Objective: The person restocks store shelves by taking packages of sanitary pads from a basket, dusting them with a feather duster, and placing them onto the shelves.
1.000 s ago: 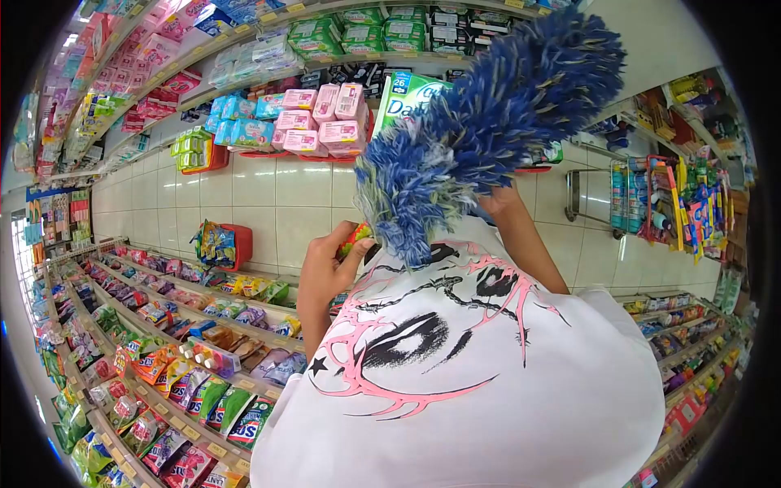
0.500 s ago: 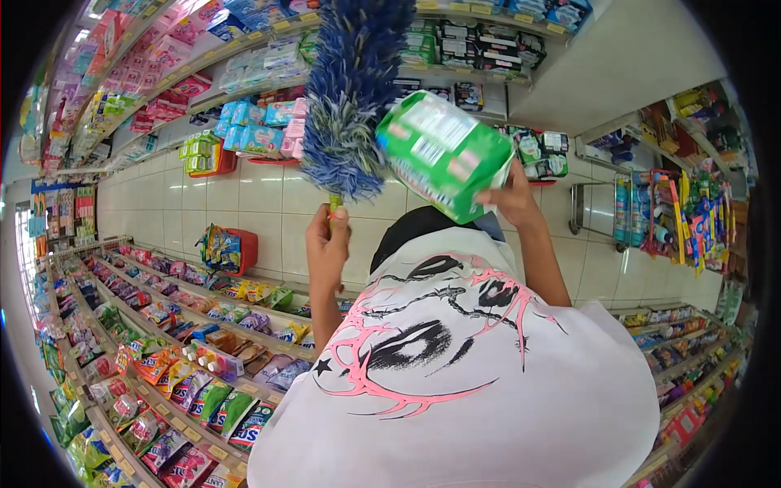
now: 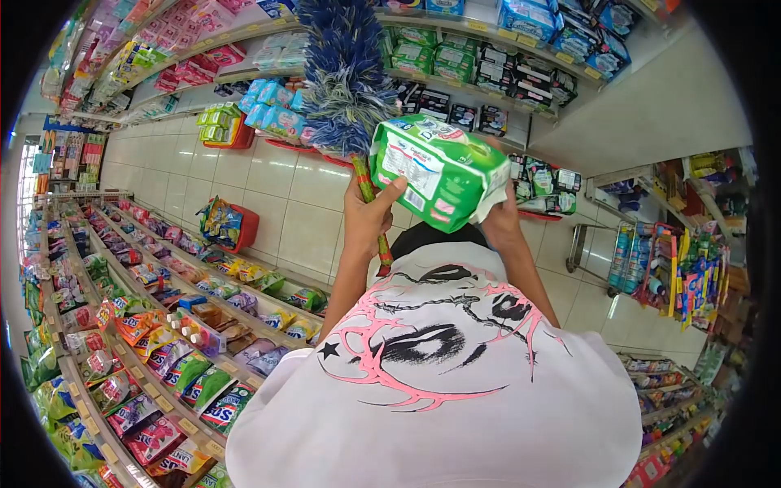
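My left hand (image 3: 370,213) is closed round the patterned handle of a feather duster (image 3: 346,77), whose shaggy blue and whitish head points up and away from me. The left thumb lies against the front of a green plastic-wrapped pack (image 3: 439,172) with a white printed label and barcode. At the pack's right end, my right hand (image 3: 500,221) grips it, with the fingers partly hidden behind. The pack is held tilted in front of my body, beside the lower end of the duster's head.
Shelves of packs (image 3: 521,77) run along the far side, with red baskets (image 3: 242,134) of goods on the floor below. Another red basket (image 3: 244,230) stands on the tiles. Shelves of pouches (image 3: 187,374) lie close on my left. A metal trolley (image 3: 602,259) stands at right.
The pack has turned and moved slightly left and nearer the duster, so the label faces me. My left hand has shifted right and its thumb now reaches the pack; more of the handle shows.
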